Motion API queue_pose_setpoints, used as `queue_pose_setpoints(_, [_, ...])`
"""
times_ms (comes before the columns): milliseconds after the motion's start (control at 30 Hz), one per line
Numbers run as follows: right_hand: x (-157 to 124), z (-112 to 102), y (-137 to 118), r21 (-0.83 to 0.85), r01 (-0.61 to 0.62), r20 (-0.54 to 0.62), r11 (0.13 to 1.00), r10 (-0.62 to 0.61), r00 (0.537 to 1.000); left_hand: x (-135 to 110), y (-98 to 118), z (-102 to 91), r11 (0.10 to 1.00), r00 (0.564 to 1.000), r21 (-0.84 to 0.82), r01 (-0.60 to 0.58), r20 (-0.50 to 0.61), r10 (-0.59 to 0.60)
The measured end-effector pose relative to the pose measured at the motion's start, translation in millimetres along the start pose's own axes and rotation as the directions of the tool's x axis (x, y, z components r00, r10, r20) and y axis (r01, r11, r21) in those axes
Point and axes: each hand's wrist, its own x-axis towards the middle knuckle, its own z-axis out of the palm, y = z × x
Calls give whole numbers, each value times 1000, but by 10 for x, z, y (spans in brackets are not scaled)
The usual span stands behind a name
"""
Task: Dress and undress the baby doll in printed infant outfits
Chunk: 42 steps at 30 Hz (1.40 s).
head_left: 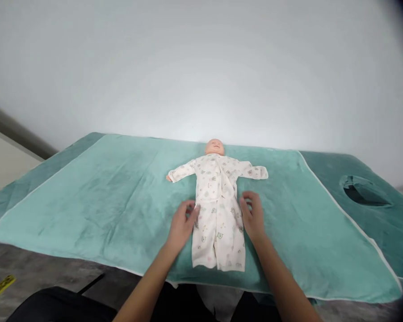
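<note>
A baby doll (214,146) lies on its back on a green sheet. It wears a white printed top (208,179), arms spread to both sides, and matching white pants (204,237) with both legs laid straight toward me. The doll's feet do not show. My left hand (184,222) is beside the left edge of the pants near the waist, thumb at the cloth and fingers loosely curved apart from it. On the opposite side, my right hand (253,215) is close to the pants' edge, its fingers bent and parted from the thumb. Neither hand holds anything.
The light green sheet (87,192) covers a padded bed with a darker green cover (335,167). A dark face hole (365,196) opens at the right end. A white wall (201,67) stands behind. A black seat (59,306) is at the lower left.
</note>
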Motion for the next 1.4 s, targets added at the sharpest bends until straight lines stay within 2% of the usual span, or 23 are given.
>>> queue_pose_setpoints(33, [-290,-60,-9,-77,19,-11,997,-20,1000,-238,-20,-27,1000,999,16,0,34,0])
queue_pose_setpoints(133, [-1005,-106,-35,-265,109,104,958,-84,991,-828,-38,-7,996,984,49,-76,165,67])
queue_pose_setpoints(233, [-1338,5,-51,-422,199,147,885,-150,978,-1118,8,94,975,964,74,-210,182,194])
queue_pose_setpoints(333, [-1386,120,-36,-501,228,118,835,-195,974,-1149,105,137,938,943,113,-329,86,320])
queue_pose_setpoints(500, [-1422,108,-95,-351,245,-3,904,-263,965,-1142,312,-28,839,855,194,-509,6,518])
queue_pose_setpoints(600, [-1490,48,-188,-308,209,-27,928,-228,973,-1229,345,-89,790,826,280,-546,25,563])
queue_pose_setpoints(733, [-1573,21,-223,-321,145,18,936,-147,989,-1336,265,-20,765,824,316,-561,125,553])
queue_pose_setpoints(833, [-1650,23,-152,-312,140,42,940,-133,990,-1377,225,33,793,846,301,-530,117,521])
queue_pose_setpoints(933, [-1690,-9,-58,-277,184,115,943,-158,981,-1395,270,37,844,879,247,-476,101,466])
queue_pose_setpoints(1033, [-1572,-93,-9,-259,157,106,953,-134,985,-1367,366,13,868,881,151,-472,89,464])
queue_pose_setpoints(1167, [-1079,-218,-111,-255,30,-94,967,-56,994,-1162,442,-23,879,881,71,-472,67,467])
queue_pose_setpoints(1267, [-589,-216,-309,-195,9,-141,981,-37,989,-825,416,-7,906,907,64,-419,59,416])
queue_pose_setpoints(1400, [-38,23,-485,-157,38,-81,987,-51,995,-278,313,151,907,920,171,-386,3,391])
